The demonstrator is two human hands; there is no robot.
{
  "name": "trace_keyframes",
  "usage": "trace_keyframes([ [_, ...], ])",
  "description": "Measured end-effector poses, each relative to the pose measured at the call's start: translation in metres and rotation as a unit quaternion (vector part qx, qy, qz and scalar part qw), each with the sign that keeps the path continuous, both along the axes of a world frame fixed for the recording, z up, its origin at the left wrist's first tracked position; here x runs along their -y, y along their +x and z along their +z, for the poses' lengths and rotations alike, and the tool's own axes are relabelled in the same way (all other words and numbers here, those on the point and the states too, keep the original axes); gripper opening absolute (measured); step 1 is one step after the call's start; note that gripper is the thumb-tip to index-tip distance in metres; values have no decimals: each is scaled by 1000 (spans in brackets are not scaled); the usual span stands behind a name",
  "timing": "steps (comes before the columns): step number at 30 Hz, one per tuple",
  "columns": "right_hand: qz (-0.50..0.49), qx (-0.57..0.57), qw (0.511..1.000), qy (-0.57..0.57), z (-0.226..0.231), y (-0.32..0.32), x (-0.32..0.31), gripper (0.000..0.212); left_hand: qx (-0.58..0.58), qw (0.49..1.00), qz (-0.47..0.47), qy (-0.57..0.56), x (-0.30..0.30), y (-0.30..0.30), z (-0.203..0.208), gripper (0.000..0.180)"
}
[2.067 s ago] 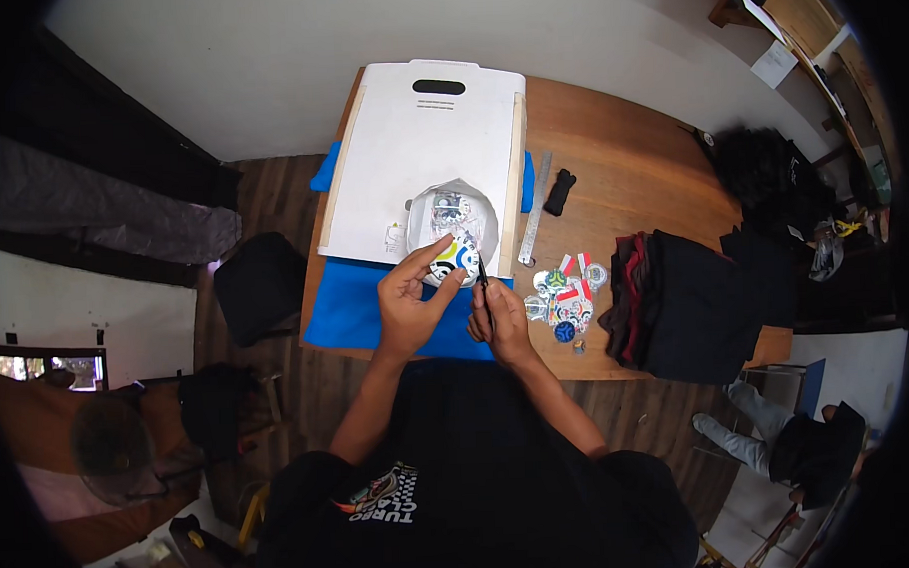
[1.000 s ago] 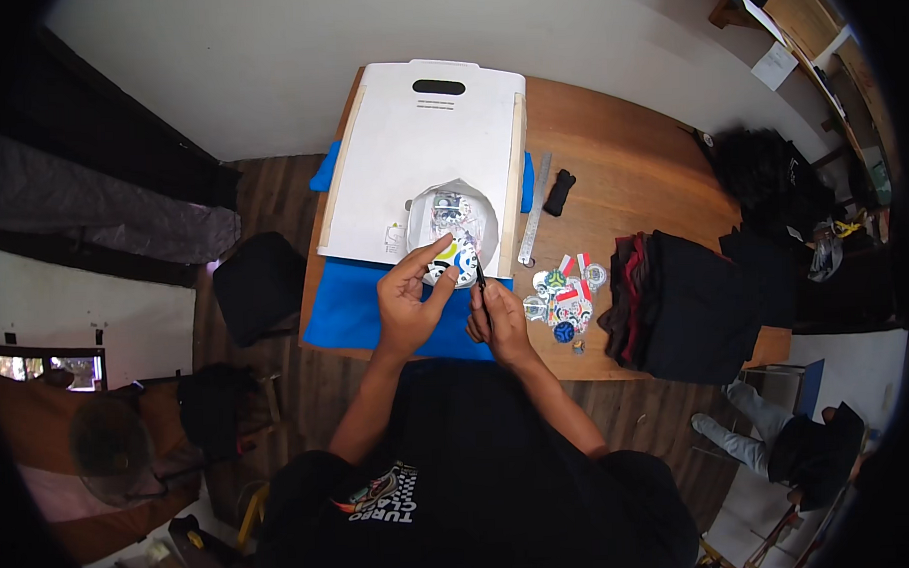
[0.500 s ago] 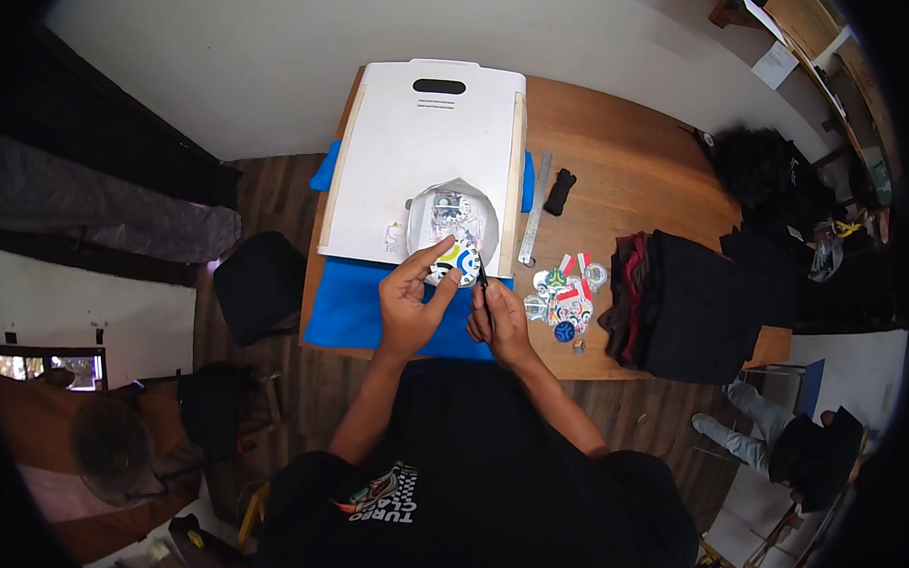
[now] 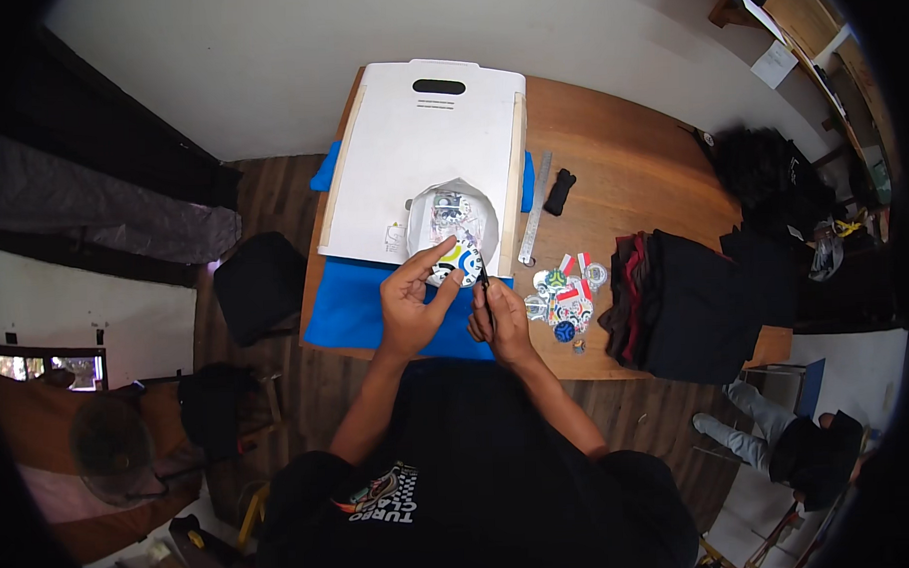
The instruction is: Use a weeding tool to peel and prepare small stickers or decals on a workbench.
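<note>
My left hand (image 4: 407,304) pinches a round printed sticker (image 4: 466,265) in white, blue, black and yellow-green between thumb and fingers. In my right hand (image 4: 504,325) is a pair of dark scissors (image 4: 488,295), its blades upright against the sticker's right edge. Whether the blades are apart is too small to tell. Just beyond both hands, a white open container (image 4: 484,197) holds printed scraps and rests on the white board (image 4: 440,149). To the right of my right hand lies a pile of cut-out stickers (image 4: 572,305), some round, some with red and white.
A blue cloth (image 4: 350,308) lies under the board on the wooden table (image 4: 619,128). Right of the board are a metal ruler (image 4: 536,209) and a black bundle (image 4: 561,191). Folded dark clothes (image 4: 691,306) are stacked at the right. Another person's legs (image 4: 745,429) show at lower right.
The sticker has turned slightly in my left fingers against the scissors. Both hands stay in nearly the same place, and the rest is unchanged.
</note>
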State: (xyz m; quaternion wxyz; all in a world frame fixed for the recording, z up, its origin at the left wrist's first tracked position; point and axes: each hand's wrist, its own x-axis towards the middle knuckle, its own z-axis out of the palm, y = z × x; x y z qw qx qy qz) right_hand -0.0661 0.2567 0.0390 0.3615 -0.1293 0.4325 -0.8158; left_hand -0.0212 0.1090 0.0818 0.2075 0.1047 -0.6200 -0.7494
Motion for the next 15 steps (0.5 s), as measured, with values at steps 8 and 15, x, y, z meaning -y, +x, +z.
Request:
trace_keyframes([
  [8, -9, -5, 1000, 2, 0, -1, 1, 36, 6, 1000, -5, -16, -2, 0, 6, 43],
  [15, -15, -6, 1000, -5, 1, -1, 3, 35, -3, 1000, -5, -10, -3, -1, 2, 43],
])
